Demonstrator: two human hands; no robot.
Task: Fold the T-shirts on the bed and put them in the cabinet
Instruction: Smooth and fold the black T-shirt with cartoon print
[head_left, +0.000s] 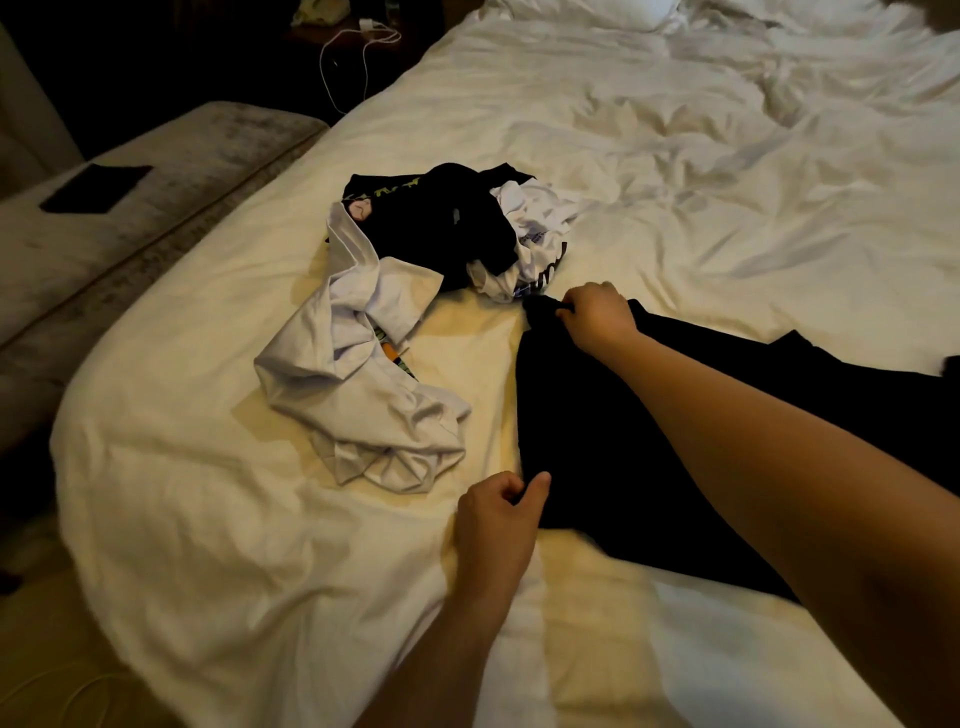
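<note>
Head view: black T-shirt (597, 441) spread on bed (675, 171), near edge. Right hand (597, 314) pinches far corner; left hand (498, 512) pinches near corner — hands apart. Risk: uneven pull skews fold; dark fabric hides seams. Unfolded pile (415, 260) just beside — could snag.

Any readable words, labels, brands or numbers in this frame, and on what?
None can be read.
Black T-shirt in the pile: yellow-green print, crumpled, unreadable.
Crumpled white T-shirt: dark print, blurred.
Nearer white T-shirt: coloured print, mostly hidden.
</note>
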